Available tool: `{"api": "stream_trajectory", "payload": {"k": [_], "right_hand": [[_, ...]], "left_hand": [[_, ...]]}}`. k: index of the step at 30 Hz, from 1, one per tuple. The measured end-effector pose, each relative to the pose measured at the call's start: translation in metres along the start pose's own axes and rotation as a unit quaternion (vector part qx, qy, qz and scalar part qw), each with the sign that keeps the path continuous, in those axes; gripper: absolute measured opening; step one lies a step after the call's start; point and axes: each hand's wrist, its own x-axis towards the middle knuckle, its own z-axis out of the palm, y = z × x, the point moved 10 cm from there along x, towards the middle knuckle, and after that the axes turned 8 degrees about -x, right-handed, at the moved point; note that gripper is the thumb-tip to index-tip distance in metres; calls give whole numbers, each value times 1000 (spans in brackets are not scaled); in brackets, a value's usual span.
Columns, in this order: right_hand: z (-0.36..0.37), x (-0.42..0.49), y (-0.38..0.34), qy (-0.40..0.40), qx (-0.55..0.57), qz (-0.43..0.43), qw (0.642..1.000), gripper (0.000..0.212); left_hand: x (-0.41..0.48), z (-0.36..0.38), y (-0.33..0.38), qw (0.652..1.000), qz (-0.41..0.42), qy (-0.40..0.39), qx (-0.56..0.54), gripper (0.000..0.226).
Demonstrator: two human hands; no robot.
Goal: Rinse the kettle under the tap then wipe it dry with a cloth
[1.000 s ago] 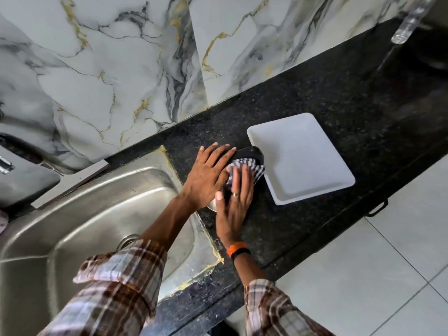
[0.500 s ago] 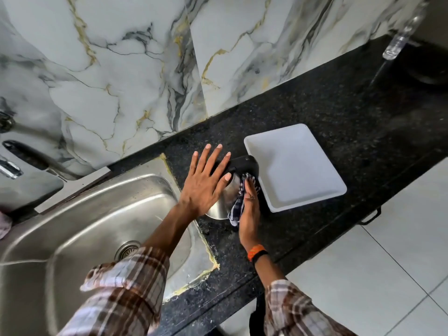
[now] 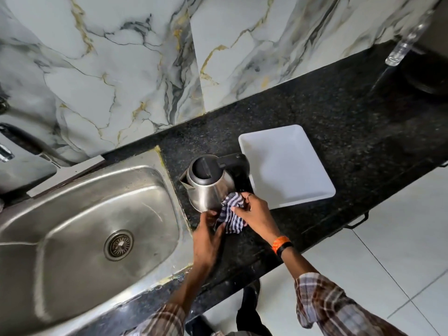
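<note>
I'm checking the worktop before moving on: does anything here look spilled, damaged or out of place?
No spill shows. The yellowish sealant along the sink edge looks ragged and discoloured. The kettle stands upright, its handle overhanging the white tray.

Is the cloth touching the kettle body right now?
Touching. The head view shows the checked cloth, bunched in the right hand, pressed against the kettle low on its steel side.

Plaid flannel-ish sleeves (image 3: 324, 301) on both arms, brown, grey and cream checks, pushed up past the wrists. Orange band (image 3: 278, 243) stacked with a black one on the right wrist. Ring (image 3: 250, 195) on a right-hand finger. Dark trousers (image 3: 249, 309) below.
</note>
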Motion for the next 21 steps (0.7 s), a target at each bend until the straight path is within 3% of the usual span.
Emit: {"api": "stream_trajectory", "payload": {"k": [4, 6, 8, 12, 16, 18, 21], "right_hand": [[-40, -1, -4, 51, -82, -70, 993, 27], [-63, 1, 0, 43, -37, -86, 995, 37], [-82, 7, 14, 3, 48, -44, 998, 37], [-127, 32, 35, 6, 83, -11, 997, 28], [-155, 66, 62, -14, 77, 36, 996, 50], [-162, 81, 76, -30, 58, 57, 996, 59], [-161, 97, 95, -59, -5, 72, 996, 73]], "left_hand": [[-3, 16, 12, 997, 15, 24, -69, 15], [0, 28, 29, 992, 28, 22, -124, 12], [10, 47, 55, 988, 61, 11, -141, 2], [42, 93, 96, 985, 74, -24, -155, 16], [86, 132, 99, 988, 13, -49, -145, 21], [109, 148, 95, 993, -6, -66, -103, 21], [128, 172, 83, 993, -24, -118, -11, 39]]}}
